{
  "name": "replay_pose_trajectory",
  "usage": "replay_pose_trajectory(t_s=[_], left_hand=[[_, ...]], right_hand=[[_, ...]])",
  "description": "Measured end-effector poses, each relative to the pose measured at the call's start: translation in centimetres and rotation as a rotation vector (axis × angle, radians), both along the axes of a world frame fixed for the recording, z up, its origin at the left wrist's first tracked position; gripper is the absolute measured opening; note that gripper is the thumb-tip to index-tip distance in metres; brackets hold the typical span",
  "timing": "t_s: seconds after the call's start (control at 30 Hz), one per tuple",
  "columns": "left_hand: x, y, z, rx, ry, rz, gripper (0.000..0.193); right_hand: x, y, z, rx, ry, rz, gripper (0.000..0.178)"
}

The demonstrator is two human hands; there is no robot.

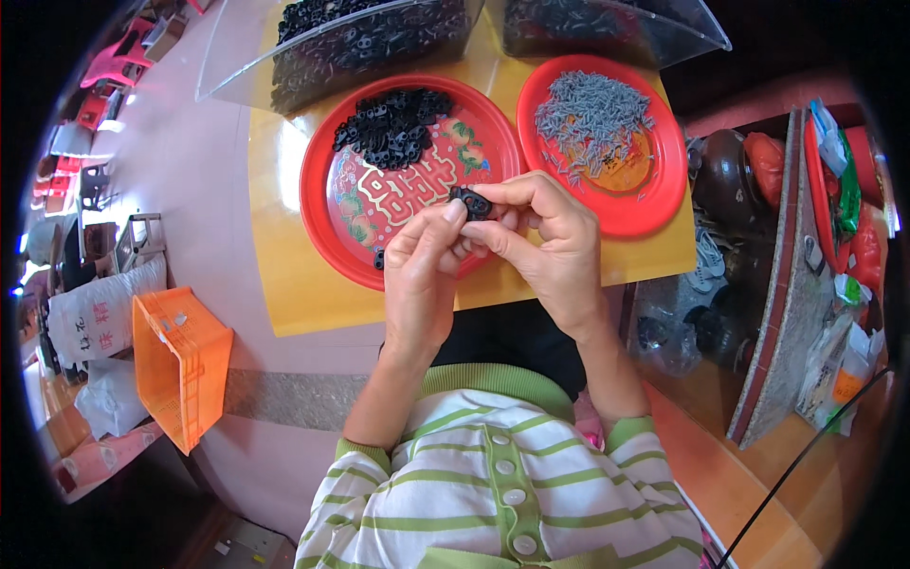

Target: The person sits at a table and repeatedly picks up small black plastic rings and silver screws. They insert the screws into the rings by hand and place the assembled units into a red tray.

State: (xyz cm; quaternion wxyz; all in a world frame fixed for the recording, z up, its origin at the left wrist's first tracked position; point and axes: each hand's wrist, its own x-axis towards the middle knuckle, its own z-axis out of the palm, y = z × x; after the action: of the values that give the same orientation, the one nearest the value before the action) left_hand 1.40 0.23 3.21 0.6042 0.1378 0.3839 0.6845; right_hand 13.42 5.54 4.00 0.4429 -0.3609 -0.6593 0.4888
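Between my two hands, over the near edge of a red patterned tray [322,232], is a small black plastic part [471,203] with holes in it. My left hand [428,256] pinches it from the left, thumb on top. My right hand [550,242] grips it from the right with thumb and index finger; whether a screw is in those fingers, I cannot see. A heap of similar black parts [393,128] lies at the back of the tray. To the right, a red plate [616,220] carries a pile of grey screws [592,114].
Two clear bins, one at the left [370,43] and one at the right [607,28], stand at the back of the yellow table [284,294]. An orange crate [180,360] is on the floor at left. Shelving with jars and bags [730,180] stands close at right.
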Motion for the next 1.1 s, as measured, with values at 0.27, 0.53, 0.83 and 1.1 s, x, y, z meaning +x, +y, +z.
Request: replay_pose_trajectory(t_s=[0.27, 0.53, 0.83, 1.1], left_hand=[[-1.0, -0.3, -0.5, 0.087, 0.217, -0.103, 0.013], [-1.4, -0.6, -0.5, 0.108, 0.618, -0.054, 0.010], [-1.3, -0.5, -0.3, 0.132, 0.504, -0.086, 0.011], [-1.7, -0.5, -1.5, 0.184, 0.583, -0.123, 0.011]], right_hand=[[1.1, 0.5, 2.3, -0.085, -0.060, 0.126, 0.021], [1.3, 0.8, 2.0, -0.231, 0.063, 0.195, 0.017], [1.0, 0.7, 1.0, -0.365, 0.164, 0.199, 0.013], [1.4, 1.2, 1.3, -0.282, -0.048, 0.217, 0.012]])
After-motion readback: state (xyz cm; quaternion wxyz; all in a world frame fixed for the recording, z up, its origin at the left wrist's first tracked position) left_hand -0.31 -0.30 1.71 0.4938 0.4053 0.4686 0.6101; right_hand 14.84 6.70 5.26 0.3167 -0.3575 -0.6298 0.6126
